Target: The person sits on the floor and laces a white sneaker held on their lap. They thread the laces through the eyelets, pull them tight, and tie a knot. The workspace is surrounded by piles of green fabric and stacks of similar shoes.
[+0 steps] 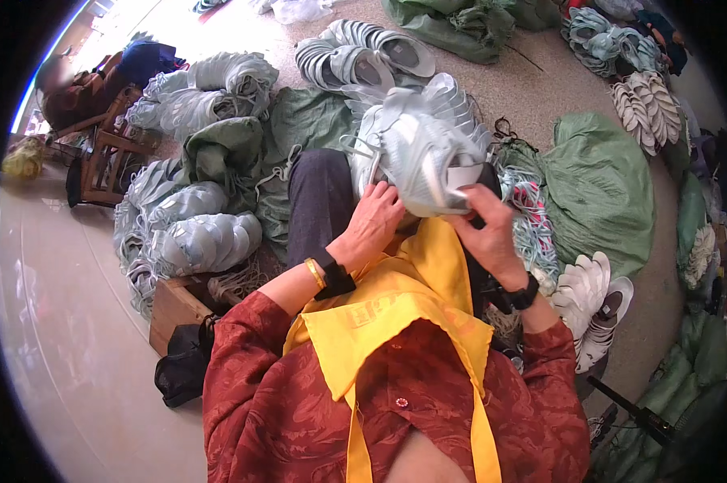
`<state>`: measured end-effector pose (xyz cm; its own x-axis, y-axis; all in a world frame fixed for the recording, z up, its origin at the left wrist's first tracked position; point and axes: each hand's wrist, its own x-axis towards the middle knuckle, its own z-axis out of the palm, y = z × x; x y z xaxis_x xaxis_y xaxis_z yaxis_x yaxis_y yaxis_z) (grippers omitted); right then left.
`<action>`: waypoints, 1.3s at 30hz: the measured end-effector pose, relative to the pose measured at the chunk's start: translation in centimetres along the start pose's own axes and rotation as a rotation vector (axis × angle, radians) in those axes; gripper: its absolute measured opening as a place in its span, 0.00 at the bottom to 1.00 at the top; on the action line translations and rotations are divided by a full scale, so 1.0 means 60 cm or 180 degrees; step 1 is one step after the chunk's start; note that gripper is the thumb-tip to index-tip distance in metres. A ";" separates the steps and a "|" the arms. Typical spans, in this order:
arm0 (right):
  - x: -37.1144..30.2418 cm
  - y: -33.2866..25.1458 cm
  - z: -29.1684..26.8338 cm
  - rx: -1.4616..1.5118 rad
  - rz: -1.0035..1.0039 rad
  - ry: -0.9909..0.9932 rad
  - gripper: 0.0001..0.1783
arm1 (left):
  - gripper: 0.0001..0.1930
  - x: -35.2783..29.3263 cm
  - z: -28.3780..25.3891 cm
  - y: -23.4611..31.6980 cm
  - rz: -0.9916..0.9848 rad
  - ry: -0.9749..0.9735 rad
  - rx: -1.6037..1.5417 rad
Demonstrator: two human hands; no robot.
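Observation:
A pale grey-blue shoe upper [420, 157] is held up over my lap, slightly blurred. My right hand [488, 233] pinches its near right edge between thumb and fingers. At the near left edge, my left hand [373, 221] has its fingers closed on the same piece; its thumb is hidden. Just behind it is a fanned stack of similar uppers [452, 101], partly covered by the held one. Loose laces hang at its left side. Beneath my hands lies a yellow apron [396, 282] across my lap.
Bundles of nested uppers lie at left [206, 241], with a bundle [363, 60] at the far side. Green sacks [601, 193] stand right, near a heap of laces [528, 213] and white shoe pieces [585, 298]. A wooden box [174, 310] and chair [114, 153] are left.

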<state>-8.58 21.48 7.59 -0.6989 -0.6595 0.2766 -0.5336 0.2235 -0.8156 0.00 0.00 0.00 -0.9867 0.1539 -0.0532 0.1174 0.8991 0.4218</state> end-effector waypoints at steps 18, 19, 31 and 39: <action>0.022 0.048 0.087 -0.1313 -0.0852 -0.0913 0.16 | 0.17 -0.061 -0.072 0.004 -0.0566 0.1993 -0.0949; 0.023 0.049 0.088 -0.1393 -0.0846 -0.1019 0.17 | 0.17 -0.051 -0.072 0.005 -0.0453 0.2054 -0.0995; 0.033 0.061 0.086 -0.0428 -0.0731 -0.1499 0.14 | 0.14 -0.035 -0.046 -0.020 -0.0581 0.1764 -0.0987; 0.063 0.041 0.057 -0.0250 0.0209 -0.0374 0.15 | 0.23 -0.024 -0.087 0.010 -0.0100 0.1813 -0.0496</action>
<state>-10.91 17.06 4.88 -0.6755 -0.7201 0.1587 -0.5273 0.3214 -0.7865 0.88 -1.84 5.06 -0.8995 -0.1550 0.4084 0.1117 0.8222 0.5581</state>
